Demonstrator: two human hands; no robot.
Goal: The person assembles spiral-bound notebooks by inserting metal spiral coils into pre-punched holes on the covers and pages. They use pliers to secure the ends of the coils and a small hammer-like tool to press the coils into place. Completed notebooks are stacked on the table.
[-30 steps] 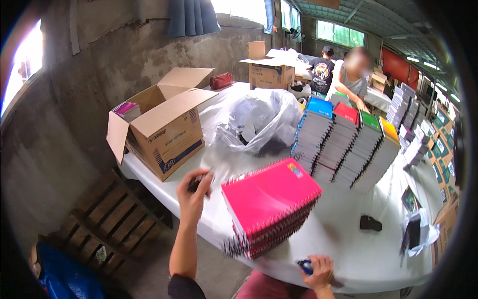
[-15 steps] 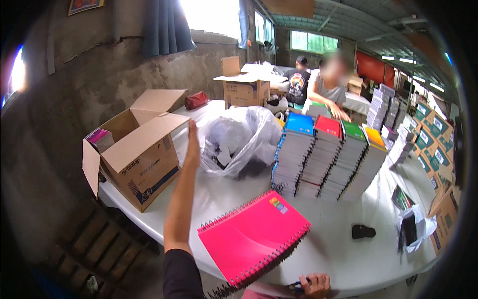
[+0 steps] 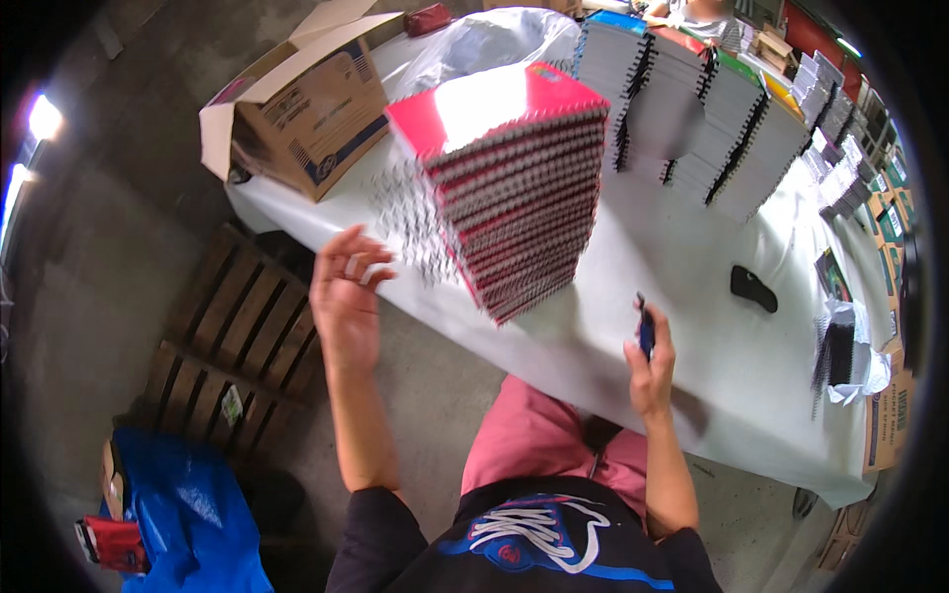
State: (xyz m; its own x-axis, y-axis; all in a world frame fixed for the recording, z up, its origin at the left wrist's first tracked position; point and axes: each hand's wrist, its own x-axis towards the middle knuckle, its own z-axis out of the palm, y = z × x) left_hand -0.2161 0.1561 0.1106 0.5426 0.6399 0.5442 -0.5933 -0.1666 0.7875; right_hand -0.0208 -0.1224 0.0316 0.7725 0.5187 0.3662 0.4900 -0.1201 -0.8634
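Observation:
A tall stack of pink spiral-bound notebooks (image 3: 519, 203) stands on the white table near its front edge. Loose ends of the spiral coils (image 3: 410, 217) stick out from the stack's left side. My left hand (image 3: 351, 282) hovers just left of these coils, blurred, holding nothing, with its fingers loosely bent and apart. To the right of the stack, my right hand (image 3: 652, 371) is closed around a small dark blue tool (image 3: 647, 331) that looks like pliers. Its dark tip points up and away, touching no notebook.
An open cardboard box (image 3: 321, 128) stands at the table's left. Behind the pink stack are a clear plastic bag (image 3: 484, 44) and tall stacks of notebooks (image 3: 682, 109). A black object (image 3: 754, 288) and a white bag (image 3: 865, 371) lie at right. A wooden pallet (image 3: 237, 336) is lower left.
The view has tipped downward. My left hand has come back from beside the cardboard box to the pink stack's left side. My right hand, still holding the tool, shows more fully.

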